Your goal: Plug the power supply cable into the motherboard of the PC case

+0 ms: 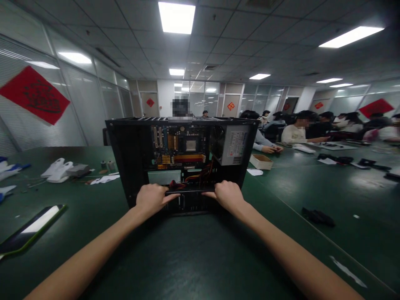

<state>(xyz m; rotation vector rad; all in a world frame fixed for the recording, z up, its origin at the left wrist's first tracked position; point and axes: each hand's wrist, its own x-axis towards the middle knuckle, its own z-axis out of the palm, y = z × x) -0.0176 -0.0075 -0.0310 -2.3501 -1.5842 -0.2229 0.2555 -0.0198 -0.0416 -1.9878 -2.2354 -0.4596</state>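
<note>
An opened black computer case (pixel 120 156) stands on the green table (pixel 187 254) in front of me. Inside it I see a motherboard (pixel 179 141), a silver power supply (pixel 233 146) at the upper right with a black fan, and loose coloured cables (pixel 203 175). My left hand (pixel 151 196) is closed over a black crossbar (pixel 190 192) low in the case, its thumb stretched inward along the bar. Gripping the same bar farther right is my right hand (pixel 229 196), thumb pointing left. The fingertips of both hands are hidden behind the bar.
At the left lie a green-edged phone-like slab (pixel 34 227), white plastic bags (pixel 58 170) and a grey box (pixel 78 170). To the right are a small open box (pixel 261 161) and a black cloth-like item (pixel 318 217). Several people sit along the table's far right side.
</note>
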